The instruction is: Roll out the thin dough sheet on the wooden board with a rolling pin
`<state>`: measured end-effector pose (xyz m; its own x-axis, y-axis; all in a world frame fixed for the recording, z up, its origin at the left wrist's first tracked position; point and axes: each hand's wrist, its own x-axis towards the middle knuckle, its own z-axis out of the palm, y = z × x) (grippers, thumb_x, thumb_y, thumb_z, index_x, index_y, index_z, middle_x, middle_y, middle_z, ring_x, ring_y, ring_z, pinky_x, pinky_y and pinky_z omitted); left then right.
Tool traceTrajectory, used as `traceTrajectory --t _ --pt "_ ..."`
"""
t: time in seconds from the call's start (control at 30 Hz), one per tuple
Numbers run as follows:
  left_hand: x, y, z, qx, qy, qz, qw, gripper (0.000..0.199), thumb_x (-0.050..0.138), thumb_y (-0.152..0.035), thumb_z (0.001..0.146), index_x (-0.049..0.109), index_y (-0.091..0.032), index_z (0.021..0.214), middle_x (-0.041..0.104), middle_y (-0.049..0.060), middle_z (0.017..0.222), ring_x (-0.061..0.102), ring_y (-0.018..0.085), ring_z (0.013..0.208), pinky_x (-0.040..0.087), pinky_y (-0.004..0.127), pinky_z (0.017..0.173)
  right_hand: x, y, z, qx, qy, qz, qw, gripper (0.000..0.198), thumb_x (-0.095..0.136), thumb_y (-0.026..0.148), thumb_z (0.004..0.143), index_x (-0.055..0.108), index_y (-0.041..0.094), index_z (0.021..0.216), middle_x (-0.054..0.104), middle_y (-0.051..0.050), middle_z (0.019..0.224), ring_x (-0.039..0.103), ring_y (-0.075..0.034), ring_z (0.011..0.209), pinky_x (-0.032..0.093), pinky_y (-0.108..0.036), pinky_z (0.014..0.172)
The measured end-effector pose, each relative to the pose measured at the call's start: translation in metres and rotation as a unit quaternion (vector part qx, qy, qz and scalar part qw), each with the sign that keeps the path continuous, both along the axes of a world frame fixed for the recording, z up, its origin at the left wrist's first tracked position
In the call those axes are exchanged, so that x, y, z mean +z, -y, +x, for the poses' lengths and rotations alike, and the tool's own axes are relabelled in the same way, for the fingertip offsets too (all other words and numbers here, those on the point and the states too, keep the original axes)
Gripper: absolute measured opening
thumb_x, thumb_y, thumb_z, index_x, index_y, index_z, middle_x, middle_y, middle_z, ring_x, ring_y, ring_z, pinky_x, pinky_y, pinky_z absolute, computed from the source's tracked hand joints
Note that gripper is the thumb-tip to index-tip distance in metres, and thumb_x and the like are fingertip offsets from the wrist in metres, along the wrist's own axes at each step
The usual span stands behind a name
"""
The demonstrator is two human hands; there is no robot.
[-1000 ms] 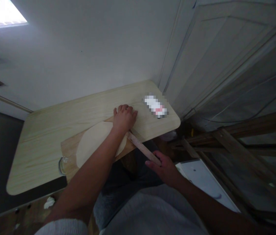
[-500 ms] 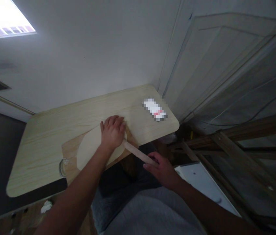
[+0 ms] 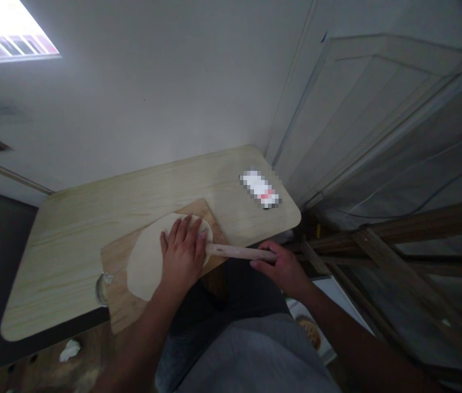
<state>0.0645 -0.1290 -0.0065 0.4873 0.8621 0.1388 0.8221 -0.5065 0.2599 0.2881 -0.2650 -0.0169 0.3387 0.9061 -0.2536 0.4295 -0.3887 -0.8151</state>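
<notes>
A pale, flat sheet of dough (image 3: 145,267) lies on a wooden cutting board (image 3: 122,314). My left hand (image 3: 184,245) rests on the right part of the dough, palm down with its fingers stretched out. A thin wooden rolling pin (image 3: 237,251) runs from beside or under the left hand, past the board's right edge; its inner end is hidden, so I cannot tell how far it reaches under the palm. Off the board, my right hand (image 3: 282,267) is closed around the pin's outer end.
The board sits on a light wood-grain table (image 3: 63,234) against a white wall. A blurred-out phone-like object (image 3: 260,188) lies at the table's right end. A metal ring handle (image 3: 102,289) shows at the board's left. Wooden beams (image 3: 378,245) stand right; crumpled white paper (image 3: 70,350) is lower left.
The left hand has slid down toward me, its fingers now over the dough instead of past the board's far edge. The right hand moved up and right, swinging the pin nearly level.
</notes>
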Motion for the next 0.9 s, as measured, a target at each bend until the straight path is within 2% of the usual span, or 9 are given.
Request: traceTrajectory --t 0.17,0.33,0.43,0.53,0.67,0.9 --pt "0.002 0.007 0.007 -0.014 0.022 -0.027 0.999 0.047 0.032 -0.043 0.102 0.049 -0.028 0.144 0.043 0.008 0.157 0.032 0.029 0.149 0.022 0.062 0.120 -0.002 -0.001 0.016 0.020 0.001 -0.007 1.000 0.024 0.073 0.038 0.078 0.063 0.021 0.093 0.064 0.002 0.077 0.058 -0.016 0.072 0.043 -0.027 0.066" --pt "0.005 -0.012 0.012 0.010 0.068 -0.028 0.997 0.045 0.035 -0.044 0.102 0.053 -0.026 0.139 0.050 0.009 0.152 0.040 0.029 0.143 0.024 0.061 0.119 -0.003 -0.002 0.016 0.039 0.020 -0.009 0.999 0.021 0.071 0.034 0.079 0.064 0.021 0.093 0.067 0.000 0.080 0.060 -0.017 0.074 0.044 -0.027 0.067" --pt "0.001 -0.028 0.017 0.031 0.082 -0.015 0.996 0.045 0.034 -0.043 0.102 0.055 -0.024 0.137 0.053 0.011 0.148 0.044 0.029 0.139 0.028 0.058 0.117 -0.003 -0.003 0.012 0.041 0.023 -0.007 0.999 0.027 0.072 0.039 0.079 0.066 0.020 0.096 0.068 -0.001 0.082 0.061 -0.017 0.074 0.045 -0.028 0.067" --pt "-0.003 -0.036 0.021 0.019 0.054 0.000 0.998 0.047 0.033 -0.045 0.102 0.053 -0.025 0.140 0.052 0.010 0.149 0.041 0.030 0.141 0.028 0.058 0.117 -0.003 -0.001 0.009 0.045 0.017 -0.009 0.999 0.033 0.067 0.049 0.084 0.068 0.019 0.097 0.068 -0.002 0.079 0.059 -0.017 0.070 0.044 -0.027 0.065" --pt "-0.004 -0.031 0.020 -0.013 0.017 0.009 1.000 0.049 0.030 -0.045 0.103 0.048 -0.027 0.145 0.045 0.009 0.156 0.033 0.031 0.146 0.022 0.062 0.118 -0.004 0.004 0.005 0.037 0.005 -0.007 0.999 0.037 0.056 0.053 0.092 0.069 0.019 0.096 0.067 -0.001 0.076 0.059 -0.016 0.067 0.042 -0.026 0.061" --pt "0.003 -0.005 0.005 -0.031 -0.007 0.015 0.999 0.051 0.031 -0.043 0.102 0.041 -0.029 0.150 0.041 0.008 0.158 0.029 0.030 0.149 0.016 0.064 0.121 -0.005 0.018 -0.010 0.034 0.004 -0.006 0.999 0.037 0.062 0.055 0.088 0.070 0.020 0.095 0.070 -0.003 0.080 0.063 -0.018 0.073 0.044 -0.028 0.066"
